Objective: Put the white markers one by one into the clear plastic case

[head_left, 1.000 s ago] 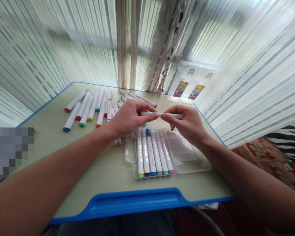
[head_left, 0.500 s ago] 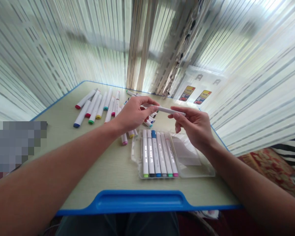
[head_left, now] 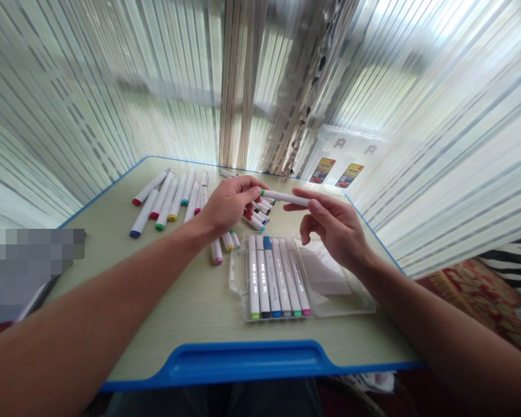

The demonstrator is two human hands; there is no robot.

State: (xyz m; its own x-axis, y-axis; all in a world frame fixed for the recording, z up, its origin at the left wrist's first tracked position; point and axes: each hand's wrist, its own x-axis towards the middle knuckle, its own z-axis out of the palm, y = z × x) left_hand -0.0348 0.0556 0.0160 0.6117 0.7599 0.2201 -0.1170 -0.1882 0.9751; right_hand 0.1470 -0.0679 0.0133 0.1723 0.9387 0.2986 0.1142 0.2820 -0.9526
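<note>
A white marker (head_left: 285, 198) with a green band at its left end is held level in the air between both hands. My left hand (head_left: 228, 204) pinches its left end with thumb and fingertips. My right hand (head_left: 332, 226) grips its right end between thumb and forefinger, the other fingers curled. Just below lies an open clear plastic case (head_left: 334, 292) on the pale table (head_left: 191, 301). Several markers (head_left: 275, 278) lie side by side in the case's left half, coloured caps toward me.
More white markers with coloured caps (head_left: 169, 197) lie in a loose row at the table's far left, others (head_left: 258, 217) under my left hand. A blue handle edge (head_left: 247, 359) borders the near side. Striped curtains surround the table. A patterned rug (head_left: 473, 289) lies at right.
The marker has been turned so its green-banded end shows by my left fingertips. My right hand has opened slightly, and both hands have shifted a little. The view has moved.
</note>
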